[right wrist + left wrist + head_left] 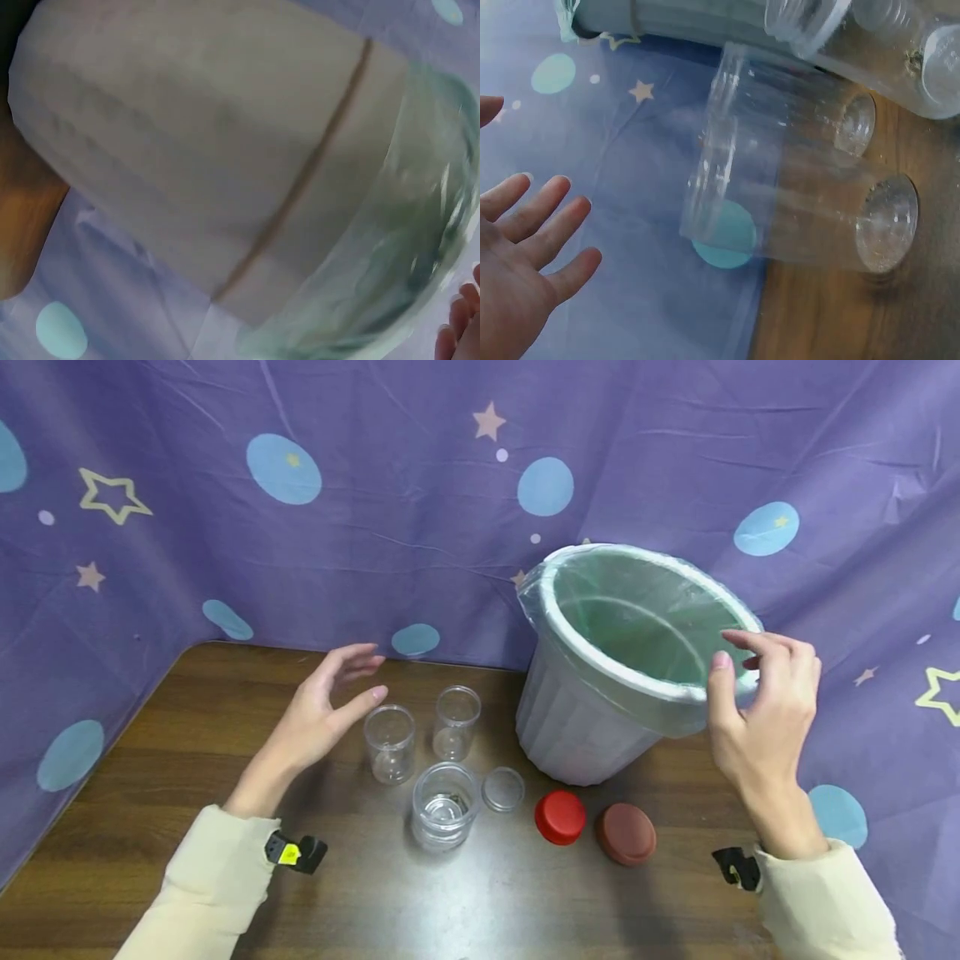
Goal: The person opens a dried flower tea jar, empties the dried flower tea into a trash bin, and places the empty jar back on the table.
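My left hand (pixel 318 714) hovers behind and left of the clear plastic jars, thumb apart from the fingers, holding nothing. Nearest to it stands a lidless clear jar (pixel 391 747); a second clear jar (pixel 455 727) is just to its right. In front of both is a wider clear jar (pixel 444 814) with a little dark matter inside. My right hand (pixel 768 718) is raised by the right rim of a light grey bin (pixel 585 727), fingers bent loosely and nothing between them. In the right wrist view its fingertips (pixel 459 319) show beside the bin's rim; contact is unclear.
A clear lid (pixel 503 789), a red lid (pixel 560 817) and a brownish-red lid (pixel 627 834) lie on the wooden table (pixel 360 902). A clear plastic liner (pixel 682 717) folds over the bin's rim. Behind everything hangs a purple patterned cloth (pixel 420 460).
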Tool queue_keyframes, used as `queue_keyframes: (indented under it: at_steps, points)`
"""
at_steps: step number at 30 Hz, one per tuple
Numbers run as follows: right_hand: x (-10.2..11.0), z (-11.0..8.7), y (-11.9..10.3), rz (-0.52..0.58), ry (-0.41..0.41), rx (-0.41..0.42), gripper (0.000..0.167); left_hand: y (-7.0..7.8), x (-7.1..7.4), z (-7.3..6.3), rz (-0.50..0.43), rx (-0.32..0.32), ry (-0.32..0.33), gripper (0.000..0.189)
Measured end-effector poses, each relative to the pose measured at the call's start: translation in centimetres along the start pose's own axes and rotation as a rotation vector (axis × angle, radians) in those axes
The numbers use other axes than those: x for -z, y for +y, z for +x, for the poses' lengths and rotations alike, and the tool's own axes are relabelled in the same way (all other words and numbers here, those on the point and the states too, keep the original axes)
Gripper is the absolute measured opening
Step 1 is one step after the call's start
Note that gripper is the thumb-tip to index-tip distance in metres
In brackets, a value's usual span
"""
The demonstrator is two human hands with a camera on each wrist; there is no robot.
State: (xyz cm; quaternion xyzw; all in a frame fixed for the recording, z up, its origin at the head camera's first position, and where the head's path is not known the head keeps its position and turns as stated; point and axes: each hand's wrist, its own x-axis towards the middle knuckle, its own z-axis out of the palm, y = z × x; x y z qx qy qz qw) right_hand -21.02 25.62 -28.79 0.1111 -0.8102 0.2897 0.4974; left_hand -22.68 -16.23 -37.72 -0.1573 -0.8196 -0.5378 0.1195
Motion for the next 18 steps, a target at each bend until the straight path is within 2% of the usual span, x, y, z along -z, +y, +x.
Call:
queue_keyframes:
  at_steps: [8, 13, 18]
  points:
    - [-0.7, -2.2, -1.9, 0.070, -0.011, 0.084, 0.036, 1.8, -0.2, -0.5, 0.003, -0.032, -0.031, 0.055]
    - [-1.2, -4.3, -2.4, 0.070, -0.064, 0.157, 0.032, 2.5, -0.8, -0.6, 0.122, -0.015, -0.102, 0.065]
    - [-1.9, -6.6, -2.3, 0.078, -0.092, 0.194, 0.031, 2.1, -2.0, -1.0, 0.196, -0.007, -0.152, 0.074]
